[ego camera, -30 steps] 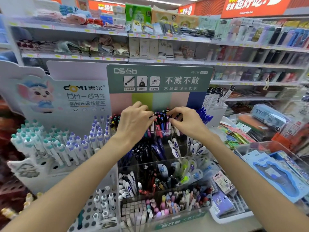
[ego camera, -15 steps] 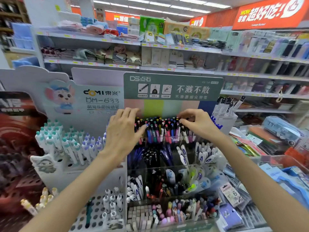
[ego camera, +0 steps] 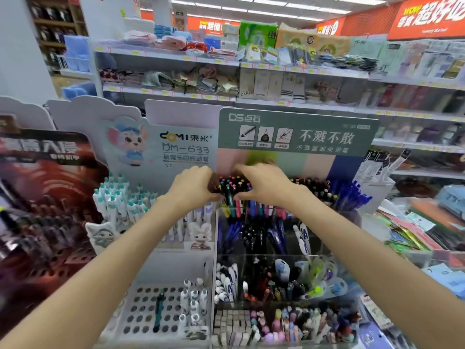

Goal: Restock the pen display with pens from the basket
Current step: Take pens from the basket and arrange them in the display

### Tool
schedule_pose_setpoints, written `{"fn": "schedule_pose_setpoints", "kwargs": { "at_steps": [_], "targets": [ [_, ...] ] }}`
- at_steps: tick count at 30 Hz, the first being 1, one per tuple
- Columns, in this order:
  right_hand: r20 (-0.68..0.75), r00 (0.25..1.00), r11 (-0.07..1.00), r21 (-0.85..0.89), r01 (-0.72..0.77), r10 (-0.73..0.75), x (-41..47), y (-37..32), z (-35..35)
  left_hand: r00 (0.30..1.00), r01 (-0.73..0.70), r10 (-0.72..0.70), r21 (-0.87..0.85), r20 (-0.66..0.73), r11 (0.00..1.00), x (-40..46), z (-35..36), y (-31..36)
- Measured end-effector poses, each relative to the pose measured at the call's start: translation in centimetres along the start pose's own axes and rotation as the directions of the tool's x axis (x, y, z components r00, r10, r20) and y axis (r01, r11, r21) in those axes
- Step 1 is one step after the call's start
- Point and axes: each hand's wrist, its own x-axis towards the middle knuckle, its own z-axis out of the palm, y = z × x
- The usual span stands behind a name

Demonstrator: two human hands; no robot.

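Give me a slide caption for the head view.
Both hands, left hand and right hand, gather upright pens in the display's top tier.

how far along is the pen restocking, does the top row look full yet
Done: the top row of pens under the green DS sign looks densely packed across its width. In hand: the left hand and right hand are bunching pens at that row's left end; whether either grips a pen is unclear. Left: the white peg tray at lower left has many open holes. The basket is not in view.
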Motion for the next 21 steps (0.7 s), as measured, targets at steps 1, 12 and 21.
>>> {"fn": "schedule_pose_setpoints", "kwargs": {
  "at_steps": [1,12,21],
  "targets": [
    [0.004,1.0,0.997,0.078,0.007,-0.008,0.0,0.2,0.2,1.0,-0.002,0.002,-0.035,-0.007,0.999,0.0,0.0,-0.1],
    [-0.213,0.973,0.925,0.38,-0.004,0.091,-2.5,0.9,2.3,0.995,-0.098,0.098,0.041,-0.004,0.994,0.6,-0.7,1.2],
    [-0.606,0.782,0.982,0.005,0.19,-0.148,-3.2,0.1,5.0,0.881,-0.183,0.153,-0.024,-0.448,0.983,-1.8,2.7,0.1]
  ]
}}
